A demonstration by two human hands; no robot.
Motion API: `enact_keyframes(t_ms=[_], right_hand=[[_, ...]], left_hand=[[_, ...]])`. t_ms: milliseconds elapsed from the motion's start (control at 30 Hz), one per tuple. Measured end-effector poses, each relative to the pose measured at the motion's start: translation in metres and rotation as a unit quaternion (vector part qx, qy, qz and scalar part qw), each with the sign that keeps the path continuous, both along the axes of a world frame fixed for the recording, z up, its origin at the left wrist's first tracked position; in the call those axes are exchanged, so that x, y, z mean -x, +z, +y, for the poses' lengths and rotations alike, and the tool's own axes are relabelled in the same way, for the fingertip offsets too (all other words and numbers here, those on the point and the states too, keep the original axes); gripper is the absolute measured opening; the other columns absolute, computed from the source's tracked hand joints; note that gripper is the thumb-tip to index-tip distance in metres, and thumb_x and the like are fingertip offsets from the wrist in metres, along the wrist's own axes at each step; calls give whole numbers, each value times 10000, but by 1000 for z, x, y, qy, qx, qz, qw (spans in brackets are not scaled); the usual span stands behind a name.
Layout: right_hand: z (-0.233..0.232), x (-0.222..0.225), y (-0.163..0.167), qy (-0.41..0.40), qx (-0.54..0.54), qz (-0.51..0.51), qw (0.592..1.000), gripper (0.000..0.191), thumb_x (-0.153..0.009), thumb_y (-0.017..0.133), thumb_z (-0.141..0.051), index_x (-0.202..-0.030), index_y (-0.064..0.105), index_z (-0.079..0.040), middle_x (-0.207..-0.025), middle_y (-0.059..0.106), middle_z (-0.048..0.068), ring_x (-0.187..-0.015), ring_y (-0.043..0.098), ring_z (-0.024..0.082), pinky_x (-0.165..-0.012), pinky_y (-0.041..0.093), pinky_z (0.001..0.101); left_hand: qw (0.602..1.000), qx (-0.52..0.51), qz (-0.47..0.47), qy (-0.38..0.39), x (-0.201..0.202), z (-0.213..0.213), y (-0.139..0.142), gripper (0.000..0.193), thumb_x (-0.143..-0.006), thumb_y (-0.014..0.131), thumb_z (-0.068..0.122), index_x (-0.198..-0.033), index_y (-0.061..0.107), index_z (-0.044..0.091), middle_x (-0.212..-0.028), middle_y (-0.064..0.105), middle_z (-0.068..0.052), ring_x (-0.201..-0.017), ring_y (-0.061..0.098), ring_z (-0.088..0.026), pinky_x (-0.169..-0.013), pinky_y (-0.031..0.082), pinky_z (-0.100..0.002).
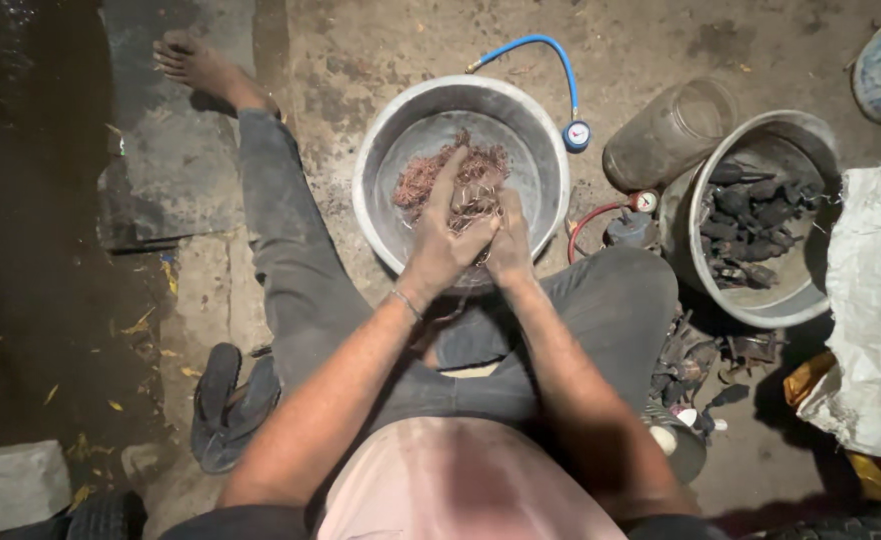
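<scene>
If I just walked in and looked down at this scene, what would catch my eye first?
Most likely the big metal basin on the floor between the seated person's legs, holding a tangle of thin reddish wire. The left hand and right hand are pressed together over its near rim, gripping part of that tangle. To the right sits a second basin of dark, grimy metal parts, with a blue hose and gauge behind.

At frame centre, a dull grey metal basin [461, 175] with a scuffed matt inside holds a tangle of thin coppery wire [453, 180], faintly shiny. Right of it, a second metal bowl [761, 215] carries dark, grimy metal parts [751, 220]. A cloudy clear plastic jar [671, 130] lies above. The blue hose [536, 45] looks smooth and rubbery. The floor [381, 40] is rough, stained concrete. At right, a white woven sack [876, 310] looks coarse.
</scene>
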State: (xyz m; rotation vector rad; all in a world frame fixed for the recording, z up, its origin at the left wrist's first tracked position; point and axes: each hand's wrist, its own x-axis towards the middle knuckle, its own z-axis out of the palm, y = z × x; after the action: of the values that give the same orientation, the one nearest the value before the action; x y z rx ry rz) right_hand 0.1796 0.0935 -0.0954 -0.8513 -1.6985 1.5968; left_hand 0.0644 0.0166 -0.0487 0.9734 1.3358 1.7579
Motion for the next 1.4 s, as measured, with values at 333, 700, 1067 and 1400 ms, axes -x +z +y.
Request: enact_keyframes(t_ms=[333, 700, 1067, 1400], right_hand=[[12, -29, 36, -116, -218, -117, 962, 542, -883, 714, -100, -1374, 521, 26, -1261, 629, 175, -1136, 646, 228, -911, 554, 340], [1, 8, 32, 6, -346, -117, 931, 140, -887, 732, -170, -929, 741, -37, -977, 737, 140, -957, 700, 297, -873, 545, 391], [-41, 3, 7, -112, 372, 205, 898, 585, -1102, 339, -441, -1412, 529, 17, -1346, 598, 186, -1240, 559, 296, -1107, 410, 446], [-7, -3, 44, -127, 370, 205, 897, 742, -1077, 293, -543, -1411, 536, 73, -1309, 653, 197, -1168, 634, 293, -1047, 490, 422]], left_hand=[[987, 98, -17, 125, 12, 8, -37, 99, -887, 610, -31, -942, 669, 26, -951, 697, -74, -844, 670, -179, -762, 543, -324], [990, 138, -27, -30, 1, 2, -21, 167, -852, 658, 101, -1002, 709, 49, -903, 716, -57, -801, 684, -165, -732, 550, -307], [975, 59, 7, 213, -17, 13, 9, 240, -970, 698, 208, -828, 687, 14, -739, 682, -50, -692, 605, -107, -633, 488, -297], [961, -60, 202, 179, -35, 2, 34, 75, -839, 667, 45, -816, 597, 33, -905, 651, -135, -870, 644, -292, -800, 527, -393]])
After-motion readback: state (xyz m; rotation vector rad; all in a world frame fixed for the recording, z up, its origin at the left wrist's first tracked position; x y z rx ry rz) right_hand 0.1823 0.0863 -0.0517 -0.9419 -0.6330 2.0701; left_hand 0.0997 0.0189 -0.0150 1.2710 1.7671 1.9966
